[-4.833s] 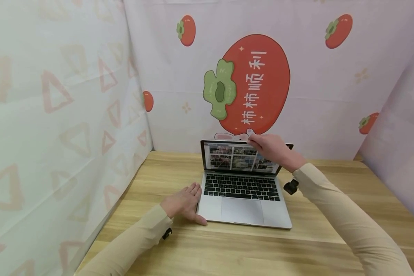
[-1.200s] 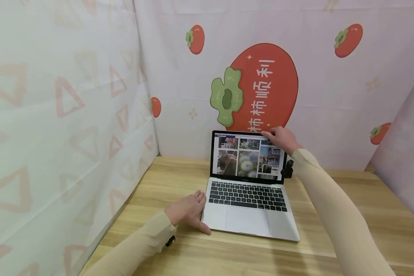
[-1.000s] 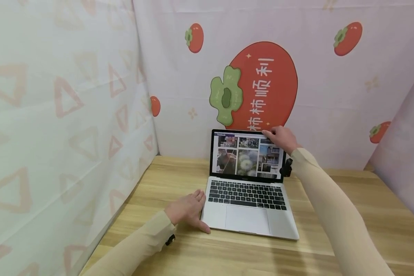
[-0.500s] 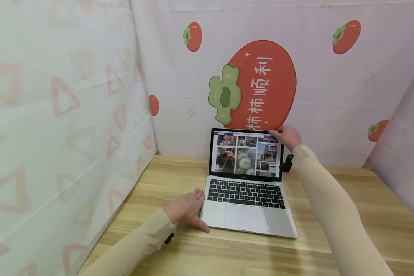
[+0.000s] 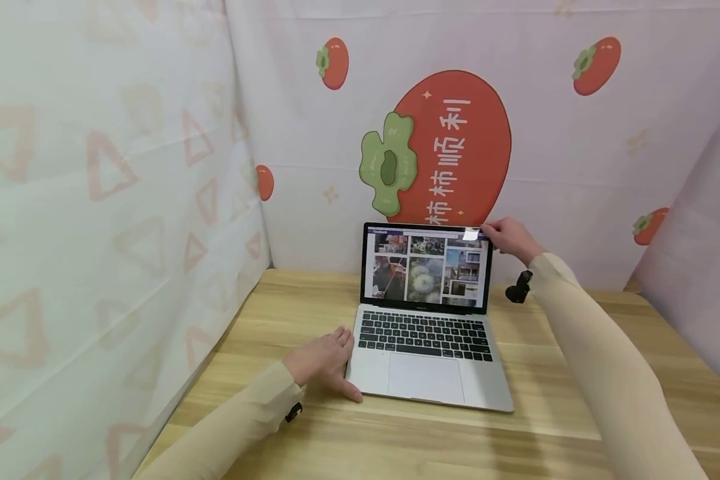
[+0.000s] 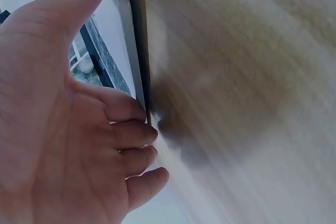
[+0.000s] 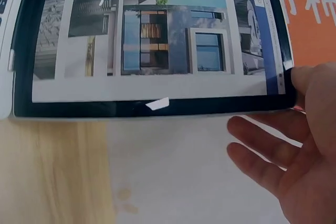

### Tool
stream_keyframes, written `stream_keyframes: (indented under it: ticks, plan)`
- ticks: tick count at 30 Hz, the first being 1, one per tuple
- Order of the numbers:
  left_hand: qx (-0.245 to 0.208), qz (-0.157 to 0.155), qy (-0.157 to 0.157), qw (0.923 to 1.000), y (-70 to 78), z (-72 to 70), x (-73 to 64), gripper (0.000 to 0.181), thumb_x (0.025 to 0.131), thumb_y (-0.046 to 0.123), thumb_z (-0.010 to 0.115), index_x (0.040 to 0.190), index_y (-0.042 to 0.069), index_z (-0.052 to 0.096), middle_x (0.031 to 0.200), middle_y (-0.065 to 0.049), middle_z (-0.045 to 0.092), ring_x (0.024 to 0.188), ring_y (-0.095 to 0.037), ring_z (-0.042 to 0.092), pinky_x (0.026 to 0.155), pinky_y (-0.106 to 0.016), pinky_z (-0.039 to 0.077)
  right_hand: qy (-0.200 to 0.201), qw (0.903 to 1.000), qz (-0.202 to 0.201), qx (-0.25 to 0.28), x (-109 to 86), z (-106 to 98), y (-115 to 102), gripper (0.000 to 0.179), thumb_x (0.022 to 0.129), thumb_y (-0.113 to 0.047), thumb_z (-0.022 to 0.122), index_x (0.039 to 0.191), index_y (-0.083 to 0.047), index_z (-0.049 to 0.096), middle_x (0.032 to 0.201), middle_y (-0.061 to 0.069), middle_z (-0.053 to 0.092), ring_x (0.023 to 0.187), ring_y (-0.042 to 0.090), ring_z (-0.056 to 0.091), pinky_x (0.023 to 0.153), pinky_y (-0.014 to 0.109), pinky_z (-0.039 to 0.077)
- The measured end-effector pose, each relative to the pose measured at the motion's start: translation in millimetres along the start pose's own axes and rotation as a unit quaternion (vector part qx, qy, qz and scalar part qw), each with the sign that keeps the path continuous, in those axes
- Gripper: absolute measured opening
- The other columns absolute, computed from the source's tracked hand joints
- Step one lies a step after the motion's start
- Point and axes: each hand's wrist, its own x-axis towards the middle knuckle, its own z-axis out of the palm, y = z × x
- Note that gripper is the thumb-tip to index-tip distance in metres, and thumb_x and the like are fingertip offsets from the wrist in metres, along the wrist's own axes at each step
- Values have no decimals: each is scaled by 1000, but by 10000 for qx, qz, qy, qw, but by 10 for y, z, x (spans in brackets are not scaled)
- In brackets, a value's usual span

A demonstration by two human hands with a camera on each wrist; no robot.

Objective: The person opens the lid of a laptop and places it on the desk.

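A silver laptop [image 5: 426, 377] lies on the wooden table with its lid raised; the lit screen [image 5: 425, 267] displays a page of photos. My right hand [image 5: 512, 238] is at the lid's top right corner. In the right wrist view, the thumb of that hand [image 7: 302, 145] touches the corner's front, with the index finger partly hidden behind it and other fingers apart from the lid. My left hand [image 5: 324, 363] rests against the base's left side, thumb by the front corner. Its fingers [image 6: 131, 135] lie loosely bent along the edge in the left wrist view.
The light wood table [image 5: 360, 440] extends around the laptop. A pale cloth [image 5: 576, 200] printed with red persimmons hangs close behind the lid. Another cloth with triangle prints [image 5: 126, 233] runs along the left side. Dark wrist cameras sit at both sleeves.
The lid has swung from tilted forward to nearly upright since the oldest frame. My right hand has slid rightward along its top edge to the corner. My left hand stays by the base.
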Motion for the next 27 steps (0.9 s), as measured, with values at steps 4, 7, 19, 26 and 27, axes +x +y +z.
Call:
stream_keyframes:
  ticks: [4, 7, 19, 26, 27]
  plan:
    - [-248, -96, -55, 9996, -25, -23, 19, 122, 71, 87, 52, 154, 2, 26, 163, -16, 19, 152, -31, 18, 122, -43, 23, -286, 9995, -29, -146, -62, -76, -50, 45, 106, -30, 35, 100, 4, 63, 107, 27, 65, 89, 39, 67, 64, 35, 56]
    - [-388, -117, -47, 9992, -62, -62, 43, 111, 79, 85, 43, 155, 6, 28, 164, -15, 16, 153, -32, 16, 122, -46, 23, -601, 9977, 14, -297, -111, -116, -69, 45, 107, -28, 31, 108, 6, 61, 110, 28, 62, 88, 38, 68, 67, 39, 58]
    - [-494, -444, 243, 9975, -354, -487, 133, 86, 94, 71, 35, 155, 11, 29, 162, -22, 18, 149, -43, 20, 119, -58, 22, -1155, 9824, 7, -1467, -296, -154, -71, 61, 107, -32, 35, 149, 11, 26, 146, 37, 39, 133, 53, 39, 109, 64, 33]
    - [-706, -708, 120, 9949, -592, -650, 181, 86, 95, 71, 33, 156, 10, 27, 163, -24, 13, 151, -42, 14, 119, -58, 21, -965, 9849, -149, -1428, -393, -99, 35, 62, 107, -36, 33, 147, 11, 32, 146, 36, 38, 133, 53, 40, 109, 64, 33]
    - [-683, -752, 153, 9947, -627, -668, 183, 86, 95, 71, 33, 156, 10, 28, 163, -24, 13, 151, -42, 14, 119, -58, 22, -905, 9862, -173, -1375, -413, -95, 54, 62, 107, -37, 32, 146, 12, 33, 146, 37, 38, 134, 53, 39, 109, 64, 33]
